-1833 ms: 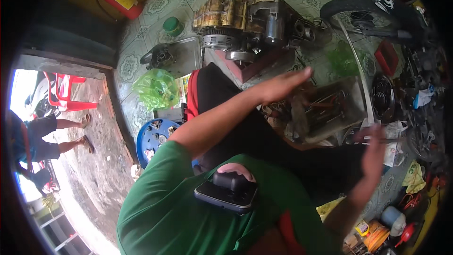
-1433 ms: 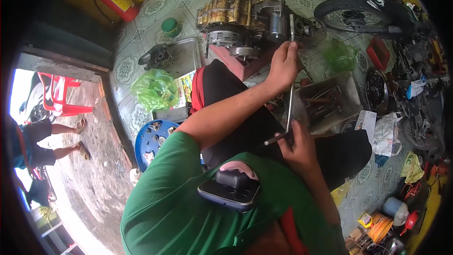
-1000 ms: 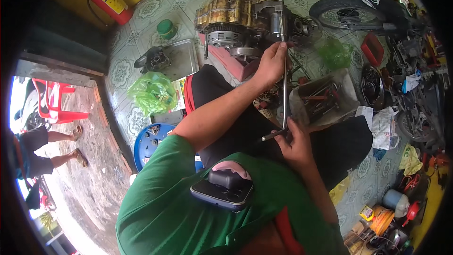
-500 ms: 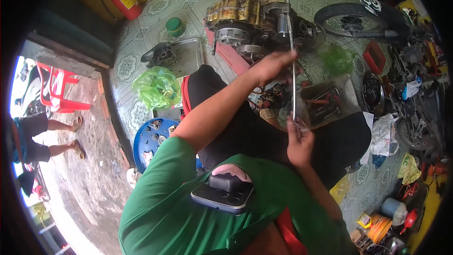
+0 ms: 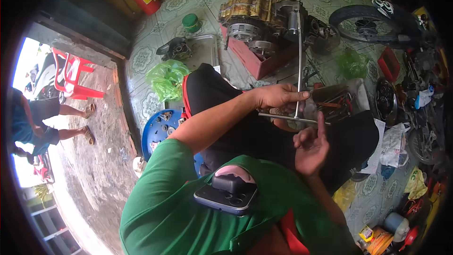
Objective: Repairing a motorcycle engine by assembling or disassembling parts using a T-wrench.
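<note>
A long T-handle wrench (image 5: 300, 61) runs from the motorcycle engine (image 5: 250, 12) back toward my lap. Its crossbar (image 5: 309, 121) lies sideways over my knees. My left hand (image 5: 281, 97) is closed around the shaft just ahead of the crossbar, thumb stretched across it and the other fingers partly hidden. At the crossbar's right part, my right hand (image 5: 312, 151) is open, index finger raised against the bar and the other fingers loosely bent. The oily engine rests on a red crate (image 5: 257, 66), and the wrench's far end meets a cylinder-shaped part on its right side.
Right of my knees sits a tool box (image 5: 361, 94) of hand tools, with a wheel (image 5: 358, 23) beyond. At left are a metal tray (image 5: 210, 49), a green bag (image 5: 167, 78), a blue basin (image 5: 153, 127) of small parts and a green tub (image 5: 191, 22). A person (image 5: 40, 118) stands outside.
My left hand has slid along the shaft toward me. The crossbar now shows sideways, and my right hand has gone from closed at the wrench's near end to open with a finger raised.
</note>
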`<act>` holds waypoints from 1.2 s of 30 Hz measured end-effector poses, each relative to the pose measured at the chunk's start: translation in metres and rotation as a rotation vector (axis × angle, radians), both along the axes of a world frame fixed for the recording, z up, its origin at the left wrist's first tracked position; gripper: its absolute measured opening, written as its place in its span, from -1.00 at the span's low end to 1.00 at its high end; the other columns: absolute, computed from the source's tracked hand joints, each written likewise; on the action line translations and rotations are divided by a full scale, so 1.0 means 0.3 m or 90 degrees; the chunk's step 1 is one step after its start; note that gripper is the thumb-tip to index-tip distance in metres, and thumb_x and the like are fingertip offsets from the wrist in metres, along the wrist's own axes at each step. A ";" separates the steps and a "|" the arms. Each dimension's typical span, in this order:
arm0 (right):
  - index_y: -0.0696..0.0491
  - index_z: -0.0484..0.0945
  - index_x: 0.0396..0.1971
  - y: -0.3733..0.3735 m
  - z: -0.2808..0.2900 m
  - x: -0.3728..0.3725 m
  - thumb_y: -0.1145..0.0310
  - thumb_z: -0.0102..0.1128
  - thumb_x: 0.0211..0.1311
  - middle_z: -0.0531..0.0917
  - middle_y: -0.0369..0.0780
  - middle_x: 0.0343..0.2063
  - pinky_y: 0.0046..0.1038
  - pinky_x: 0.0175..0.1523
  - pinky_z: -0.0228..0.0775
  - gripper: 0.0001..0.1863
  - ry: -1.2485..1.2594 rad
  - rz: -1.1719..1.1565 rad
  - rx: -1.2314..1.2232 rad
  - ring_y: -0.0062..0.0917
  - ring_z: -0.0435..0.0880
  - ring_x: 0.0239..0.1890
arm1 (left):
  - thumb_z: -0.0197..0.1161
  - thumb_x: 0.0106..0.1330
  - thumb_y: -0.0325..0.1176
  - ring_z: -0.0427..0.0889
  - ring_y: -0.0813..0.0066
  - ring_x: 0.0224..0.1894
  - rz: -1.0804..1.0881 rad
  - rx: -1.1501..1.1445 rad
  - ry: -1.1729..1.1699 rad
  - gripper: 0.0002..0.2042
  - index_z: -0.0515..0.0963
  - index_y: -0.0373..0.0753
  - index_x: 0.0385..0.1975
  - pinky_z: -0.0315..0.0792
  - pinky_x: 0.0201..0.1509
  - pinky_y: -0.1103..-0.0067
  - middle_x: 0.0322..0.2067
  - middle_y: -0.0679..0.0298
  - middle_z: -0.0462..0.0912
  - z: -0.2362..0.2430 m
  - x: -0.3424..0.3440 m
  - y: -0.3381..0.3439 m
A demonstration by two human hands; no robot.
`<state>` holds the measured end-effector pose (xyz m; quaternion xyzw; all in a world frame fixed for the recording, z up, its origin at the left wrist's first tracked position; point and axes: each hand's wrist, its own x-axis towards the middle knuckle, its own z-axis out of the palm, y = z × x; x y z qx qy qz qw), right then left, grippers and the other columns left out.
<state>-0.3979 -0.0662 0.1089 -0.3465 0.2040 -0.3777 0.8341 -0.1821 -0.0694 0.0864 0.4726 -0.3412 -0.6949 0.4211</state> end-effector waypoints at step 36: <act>0.09 -0.05 0.45 -0.019 0.037 0.004 0.42 -0.14 0.33 0.61 -0.19 -0.38 -0.59 -0.33 0.34 -0.31 -0.027 0.122 -0.022 -0.60 0.51 -0.42 | 0.24 0.37 -0.22 0.61 0.63 -0.56 0.062 -0.040 0.098 -0.78 0.59 -0.26 -0.21 0.49 -0.53 0.73 -0.37 0.28 0.71 -0.035 0.067 -0.003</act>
